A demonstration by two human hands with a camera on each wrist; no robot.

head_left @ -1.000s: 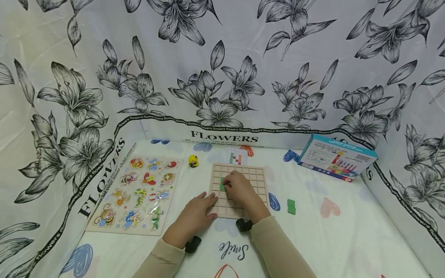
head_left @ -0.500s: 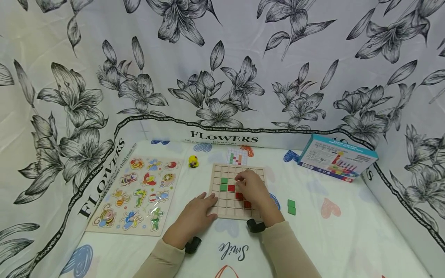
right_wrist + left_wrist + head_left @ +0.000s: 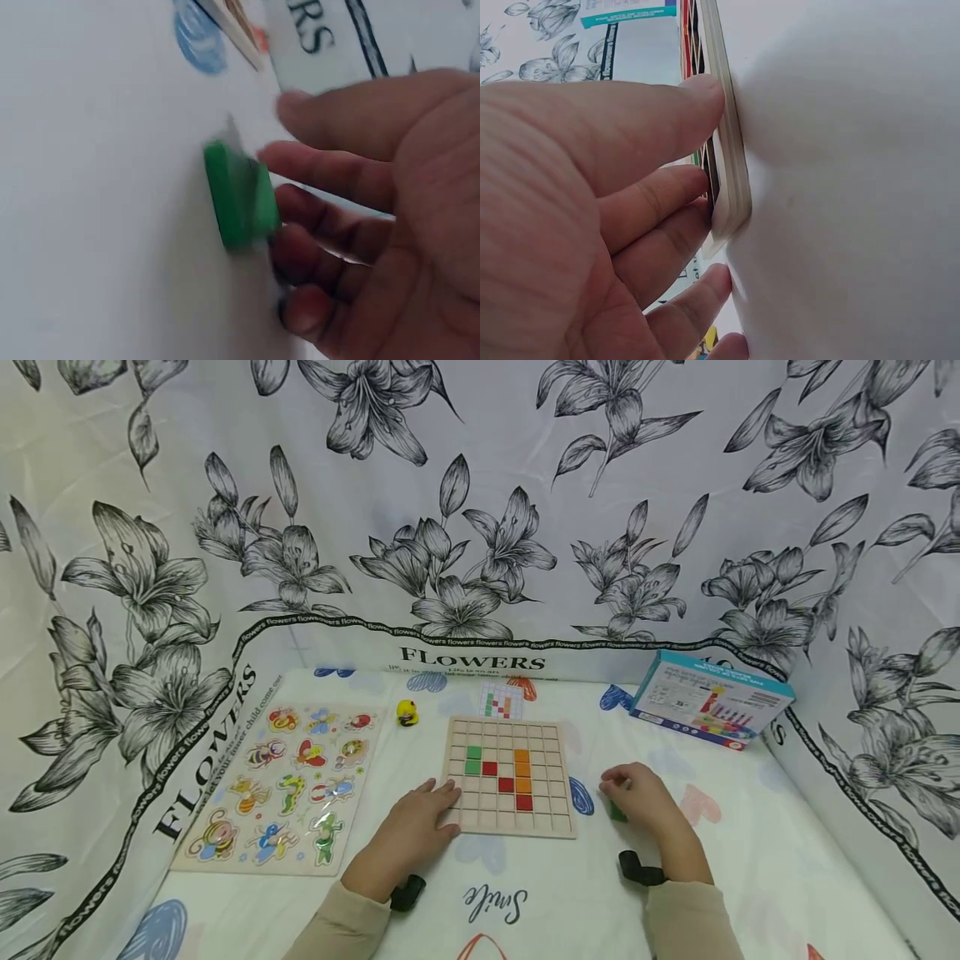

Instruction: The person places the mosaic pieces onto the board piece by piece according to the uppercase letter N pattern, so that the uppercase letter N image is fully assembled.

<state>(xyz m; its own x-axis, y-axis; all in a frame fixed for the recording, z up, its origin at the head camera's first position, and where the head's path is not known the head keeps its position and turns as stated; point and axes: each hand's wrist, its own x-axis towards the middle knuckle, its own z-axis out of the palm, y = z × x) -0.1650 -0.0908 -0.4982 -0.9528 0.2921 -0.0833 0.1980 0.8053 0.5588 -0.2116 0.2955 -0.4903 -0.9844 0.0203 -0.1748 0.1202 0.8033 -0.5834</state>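
Note:
A wooden grid board (image 3: 487, 814) lies on the cloth, bearing green tiles (image 3: 473, 760), a diagonal of red tiles (image 3: 507, 785) and an orange column (image 3: 521, 768). My left hand (image 3: 412, 827) rests at the board's left edge; in the left wrist view its thumb and fingers touch the board's side. To the right of the board, my right hand (image 3: 645, 797) reaches over loose green tiles (image 3: 618, 811), partly covering them. The right wrist view puts its fingertips right at a green tile (image 3: 225, 202), with the thumb held apart from it.
Behind the board lies a small pattern card (image 3: 501, 702). A yellow toy duck (image 3: 407, 713) stands to its left. An insect picture puzzle board (image 3: 277, 785) occupies the left side. A toy box (image 3: 708, 702) stands at the back right, before the floral curtain.
My right hand has left the board and moved right to the loose green tiles, uncovering the orange column. My left hand stays at the board's edge. The head view has shifted slightly.

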